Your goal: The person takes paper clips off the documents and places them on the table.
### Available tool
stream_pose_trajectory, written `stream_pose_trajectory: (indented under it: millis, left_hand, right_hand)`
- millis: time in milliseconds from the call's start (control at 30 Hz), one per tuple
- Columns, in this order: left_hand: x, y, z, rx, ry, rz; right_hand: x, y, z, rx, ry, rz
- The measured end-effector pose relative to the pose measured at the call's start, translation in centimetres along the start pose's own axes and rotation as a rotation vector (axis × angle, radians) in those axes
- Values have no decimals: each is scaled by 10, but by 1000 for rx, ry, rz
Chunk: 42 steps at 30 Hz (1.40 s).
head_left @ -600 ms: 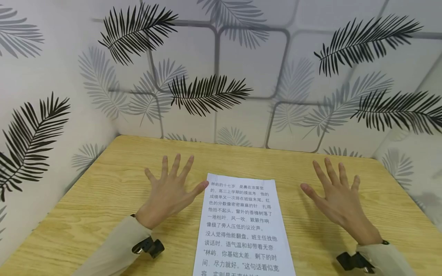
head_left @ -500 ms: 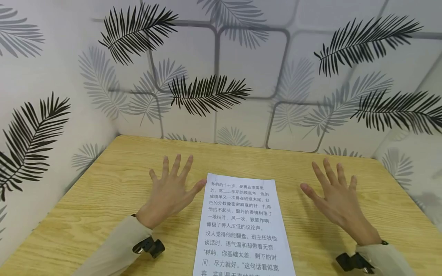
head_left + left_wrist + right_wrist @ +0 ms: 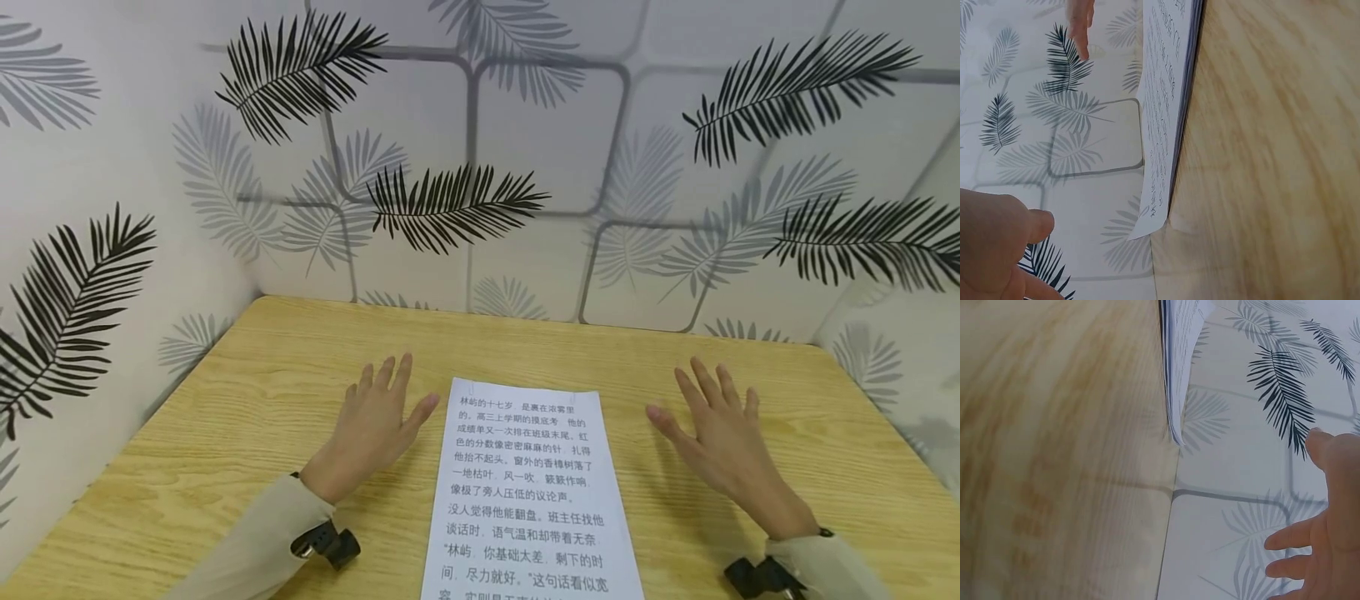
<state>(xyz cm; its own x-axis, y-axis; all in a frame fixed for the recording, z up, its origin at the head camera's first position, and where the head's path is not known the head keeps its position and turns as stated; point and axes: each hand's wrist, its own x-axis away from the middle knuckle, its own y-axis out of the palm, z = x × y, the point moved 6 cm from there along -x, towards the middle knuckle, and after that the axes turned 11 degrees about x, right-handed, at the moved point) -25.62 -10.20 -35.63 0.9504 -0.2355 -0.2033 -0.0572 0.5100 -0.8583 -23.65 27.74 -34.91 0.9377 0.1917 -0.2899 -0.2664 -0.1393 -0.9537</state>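
A stack of white sheets [image 3: 528,492] printed with Chinese characters lies on the table, its lower end cut off by the head view. To its left, my left hand [image 3: 367,433] is held over the wood, palm down, fingers extended and loosely bent, thumb pointing toward the paper's edge. My right hand [image 3: 723,446] hovers on the other side, fingers apart and thumb turned inward. Neither hand holds anything. In the left wrist view the stack [image 3: 1161,106] shows its layered edge and a lifted corner; the right wrist view shows its opposite edge [image 3: 1177,369] and my right fingers.
The light wooden table [image 3: 225,400] runs back to a wall [image 3: 540,150] papered with dark and grey fern leaves. Black straps with small camera units [image 3: 327,543] sit on both wrists, over beige sleeves [image 3: 258,537].
Both hands have sunk a little, and their fingers have drawn closer together and relaxed, most plainly on the left. The left thumb has moved slightly away from the paper. The sheets stay put.
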Motion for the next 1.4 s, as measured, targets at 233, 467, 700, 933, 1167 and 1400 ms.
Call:
stream_pose_trajectory:
  millis: [233, 467, 700, 933, 1167, 1400]
  left_hand:
    - [1, 3, 1, 5, 6, -4]
    - [3, 4, 1, -3, -22, -12]
    - [3, 8, 0, -28, -21, -25]
    - [2, 15, 0, -34, -8, -43]
    - [0, 25, 5, -41, 30, -65]
    - [-2, 35, 8, 33, 36, -114]
  right_hand:
    - [0, 5, -1, -45, -6, -19]
    - [1, 11, -6, -121, -38, -74]
    - [1, 13, -11, -165, -53, -85]
    - [0, 16, -18, -322, -27, -137]
    - [2, 27, -27, -476, 53, -282]
    - [4, 34, -30, -718, 167, -388]
